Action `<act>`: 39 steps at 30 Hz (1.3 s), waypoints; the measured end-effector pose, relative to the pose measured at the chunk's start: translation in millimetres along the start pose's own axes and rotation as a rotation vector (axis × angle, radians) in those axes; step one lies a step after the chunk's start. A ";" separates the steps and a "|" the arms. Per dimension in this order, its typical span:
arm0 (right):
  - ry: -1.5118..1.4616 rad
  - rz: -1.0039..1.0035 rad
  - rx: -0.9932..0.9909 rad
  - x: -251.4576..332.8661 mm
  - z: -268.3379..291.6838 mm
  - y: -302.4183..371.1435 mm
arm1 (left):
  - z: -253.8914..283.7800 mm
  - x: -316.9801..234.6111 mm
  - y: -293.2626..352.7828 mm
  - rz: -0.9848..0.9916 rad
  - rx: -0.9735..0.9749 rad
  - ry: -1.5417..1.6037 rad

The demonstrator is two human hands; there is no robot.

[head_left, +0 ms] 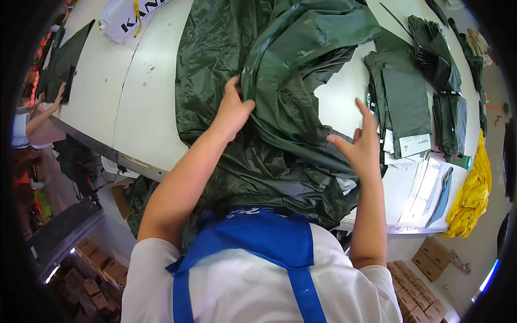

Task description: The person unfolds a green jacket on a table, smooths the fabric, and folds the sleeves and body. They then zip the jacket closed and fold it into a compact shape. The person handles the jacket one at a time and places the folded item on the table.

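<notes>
A large, crumpled sheet of dark green, shiny waterproof-looking fabric (293, 70) lies spread over the white table (142, 91) and hangs over its near edge towards my blue apron (253, 234). One thick fold of it curves round in an arc, leaving a bare patch of tabletop on its right. At the left side of that fold is my left hand (234, 112), thumb and forefinger apart, touching the fabric; its other fingers are partly hidden. My right hand (363, 148) hovers by the fold's lower right end, thumb and forefinger spread wide, with nothing visible between them.
Folded dark green packs (406, 99) with a white label lie to the right, beside plastic-wrapped bundles (449, 124). Papers (417, 185) and a yellow cloth (470, 191) are at the right edge. A white bag (129, 21) sits far left; another person's hand (58, 98) rests beyond it.
</notes>
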State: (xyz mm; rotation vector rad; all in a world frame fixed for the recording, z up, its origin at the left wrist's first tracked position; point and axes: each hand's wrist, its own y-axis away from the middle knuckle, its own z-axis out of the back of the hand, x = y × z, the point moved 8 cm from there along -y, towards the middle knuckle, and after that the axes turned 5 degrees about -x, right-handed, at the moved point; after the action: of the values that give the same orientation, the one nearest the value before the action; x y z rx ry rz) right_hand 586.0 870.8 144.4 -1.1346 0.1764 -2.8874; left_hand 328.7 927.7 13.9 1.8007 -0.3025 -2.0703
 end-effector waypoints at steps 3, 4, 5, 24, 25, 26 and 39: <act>0.072 -0.229 0.345 -73.3 -37.0 22.0 | -7.5 -81.1 44.7 -0.728 -0.217 -0.534; 0.071 -0.268 0.489 -72.7 -52.1 32.3 | -22.9 -82.4 41.4 -0.467 0.012 -0.261; 0.142 -0.089 0.355 -48.8 -51.0 33.6 | -37.1 -82.7 43.4 -0.387 0.076 -0.373; -0.048 -0.111 -0.152 -32.0 -1.5 -9.6 | 51.8 49.4 80.2 0.438 0.159 0.841; 0.008 -0.215 -0.103 -44.2 -30.1 -29.2 | 50.6 64.7 80.2 0.437 0.183 0.696; 0.072 -0.327 -0.051 -54.6 -54.4 -41.7 | 47.1 61.5 86.6 0.463 0.148 0.571; -0.520 -0.365 -0.511 -88.6 126.9 10.7 | 100.8 8.9 102.0 0.093 0.143 0.934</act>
State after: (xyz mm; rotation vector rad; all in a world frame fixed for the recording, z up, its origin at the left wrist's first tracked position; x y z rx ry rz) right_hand 737.2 854.9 175.5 -2.1573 0.7898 -2.7669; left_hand 243.0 823.1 62.6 2.5334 -0.2497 -0.9780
